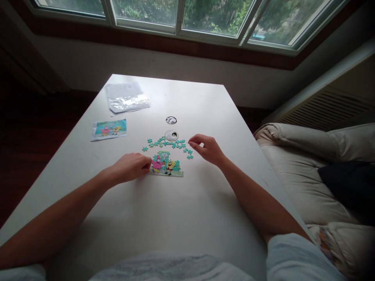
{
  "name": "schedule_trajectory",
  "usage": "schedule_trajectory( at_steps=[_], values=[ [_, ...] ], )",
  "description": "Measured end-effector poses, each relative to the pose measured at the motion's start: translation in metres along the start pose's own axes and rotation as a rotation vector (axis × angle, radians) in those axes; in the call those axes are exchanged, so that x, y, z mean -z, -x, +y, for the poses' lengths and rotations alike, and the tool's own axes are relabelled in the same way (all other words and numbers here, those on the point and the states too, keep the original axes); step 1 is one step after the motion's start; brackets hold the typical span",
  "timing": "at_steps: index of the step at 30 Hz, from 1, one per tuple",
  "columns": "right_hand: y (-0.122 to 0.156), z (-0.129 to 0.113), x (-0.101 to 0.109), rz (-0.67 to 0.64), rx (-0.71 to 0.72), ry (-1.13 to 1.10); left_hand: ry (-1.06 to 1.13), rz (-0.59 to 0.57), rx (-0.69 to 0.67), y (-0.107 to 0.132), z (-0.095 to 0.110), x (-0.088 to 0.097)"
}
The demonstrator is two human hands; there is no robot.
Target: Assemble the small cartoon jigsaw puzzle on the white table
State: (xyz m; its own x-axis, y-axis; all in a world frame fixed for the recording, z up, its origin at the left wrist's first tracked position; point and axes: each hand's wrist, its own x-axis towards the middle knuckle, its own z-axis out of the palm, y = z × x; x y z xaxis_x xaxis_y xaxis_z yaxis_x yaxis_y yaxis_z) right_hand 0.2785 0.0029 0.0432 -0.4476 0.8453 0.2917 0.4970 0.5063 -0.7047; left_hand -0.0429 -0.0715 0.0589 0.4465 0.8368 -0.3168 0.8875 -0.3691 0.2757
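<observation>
A partly assembled jigsaw puzzle (168, 166) lies flat on the white table, showing a pink starfish figure, a tall pale figure and a yellow square one. My left hand (133, 168) is at its left edge, fingers curled and closed on that side, covering part of it. Loose teal puzzle pieces (175, 145) are scattered in an arc just beyond the puzzle. At the right end of this arc hovers or rests my right hand (206, 148), thumb and index fingertips brought together. Whatever may be between those fingertips is too small to make out.
A printed picture sheet (109, 128) with the same figures lies at the left. Behind it are papers in a clear plastic sleeve (127, 97). Two round table inserts (171, 135) sit beyond the pieces. A beige sofa (301, 171) stands to the right, and windows (181, 17) are ahead.
</observation>
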Motion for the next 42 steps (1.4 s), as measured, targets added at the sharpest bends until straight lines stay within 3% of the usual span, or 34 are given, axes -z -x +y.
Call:
schedule_trajectory(
  at_steps=[2, 6, 9, 16, 23, 27, 33, 38, 42],
  values=[
    [-0.001, 0.003, 0.012, -0.085, -0.055, 0.068, 0.003, -0.002, 0.000, 0.001, 0.001, 0.001],
    [0.002, 0.007, 0.022, -0.385, -0.078, 0.146, 0.010, -0.026, -0.006, 0.002, 0.002, 0.004],
    [0.005, 0.012, 0.018, -0.460, -0.055, 0.207, 0.012, -0.024, -0.014, 0.003, 0.004, 0.004],
    [0.007, 0.018, 0.003, -0.442, 0.041, 0.290, -0.051, 0.052, -0.051, 0.001, 0.018, 0.001],
    [0.007, 0.016, -0.001, -0.415, 0.109, 0.365, -0.067, 0.195, -0.431, -0.002, 0.039, -0.014],
    [0.007, 0.018, -0.005, -0.373, 0.093, 0.417, -0.131, 0.241, -0.552, -0.003, 0.047, -0.027],
    [0.007, 0.018, -0.008, -0.328, 0.062, 0.417, -0.225, 0.321, -0.635, 0.001, 0.062, -0.046],
    [0.007, 0.018, -0.009, -0.329, 0.058, 0.421, -0.261, 0.376, -0.631, 0.007, 0.076, -0.060],
    [0.008, 0.020, -0.012, -0.317, 0.065, 0.421, -0.264, 0.407, -0.583, 0.010, 0.080, -0.060]
  ],
)
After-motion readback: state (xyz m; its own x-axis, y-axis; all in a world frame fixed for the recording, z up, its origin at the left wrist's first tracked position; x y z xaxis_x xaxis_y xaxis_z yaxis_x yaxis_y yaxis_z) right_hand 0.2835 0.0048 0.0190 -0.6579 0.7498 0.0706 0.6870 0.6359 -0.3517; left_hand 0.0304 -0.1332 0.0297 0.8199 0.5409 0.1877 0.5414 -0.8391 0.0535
